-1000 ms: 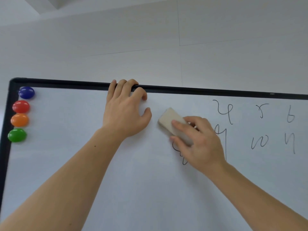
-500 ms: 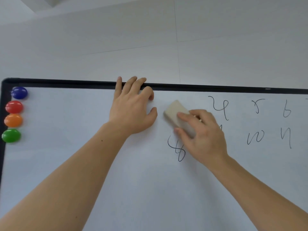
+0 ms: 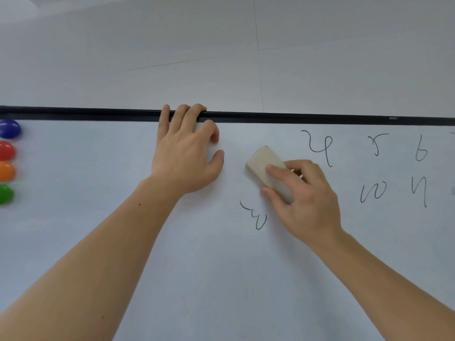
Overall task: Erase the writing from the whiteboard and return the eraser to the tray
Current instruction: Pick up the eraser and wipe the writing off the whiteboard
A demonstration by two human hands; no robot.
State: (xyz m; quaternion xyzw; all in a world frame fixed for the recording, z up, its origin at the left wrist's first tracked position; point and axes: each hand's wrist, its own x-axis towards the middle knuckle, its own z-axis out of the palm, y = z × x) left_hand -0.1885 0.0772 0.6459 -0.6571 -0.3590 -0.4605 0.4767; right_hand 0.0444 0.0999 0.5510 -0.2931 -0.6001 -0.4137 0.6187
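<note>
The whiteboard [image 3: 123, 168] fills the lower view under its black top frame [image 3: 320, 118]. My right hand [image 3: 305, 200] presses a beige eraser [image 3: 263, 166] flat against the board, tilted up to the left. Black handwriting [image 3: 320, 148] stands to the right of it in two rows, and a partly wiped mark [image 3: 257, 217] sits just below the eraser. My left hand [image 3: 187, 158] lies flat on the board with its fingertips hooked over the top frame. No tray is in view.
Blue [image 3: 9, 129], red [image 3: 6, 151], orange [image 3: 6, 171] and green [image 3: 5, 194] magnets line the board's left edge. A pale panelled wall [image 3: 221, 57] rises above the frame.
The view has shifted right. The upper part of the mark below the eraser has been wiped away, and the vertical stroke beside my right hand is gone. My left hand stays on the frame.
</note>
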